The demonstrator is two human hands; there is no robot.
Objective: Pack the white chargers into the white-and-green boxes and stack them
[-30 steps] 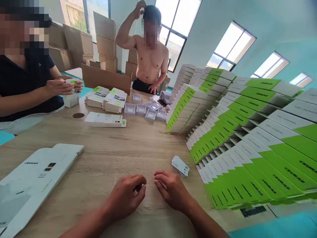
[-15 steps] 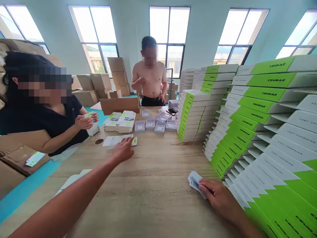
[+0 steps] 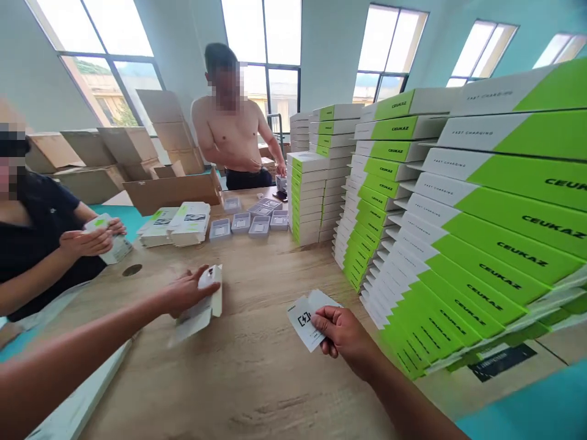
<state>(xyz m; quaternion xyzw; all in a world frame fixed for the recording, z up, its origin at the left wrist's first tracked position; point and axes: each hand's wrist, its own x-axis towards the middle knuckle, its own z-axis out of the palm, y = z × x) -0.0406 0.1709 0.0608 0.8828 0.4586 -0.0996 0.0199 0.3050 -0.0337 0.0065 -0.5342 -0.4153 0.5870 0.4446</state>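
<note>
My left hand point(image 3: 190, 294) is closed around a white carton point(image 3: 216, 299), its flaps partly folded out, just over the left side of the table. Pinched between the thumb and fingers of my right hand point(image 3: 346, 336) is a small white leaflet point(image 3: 300, 321) with a black battery-and-bolt mark. Behind it shows the edge of another white paper point(image 3: 324, 299); whether that lies on the table or is in the same grip, I cannot tell.
Tall stacks of green-and-white boxes point(image 3: 398, 208) stand along the right. Flat cartons point(image 3: 189, 221) and clear plastic trays point(image 3: 260, 226) sit further back. A co-worker at left holds a small carton point(image 3: 117, 247); another person point(image 3: 229, 134) stands across the table.
My left hand has taken hold of the flat carton, lifted it and drawn it nearer. My right hand has raised a leaflet from the small pile. The view has turned right.
</note>
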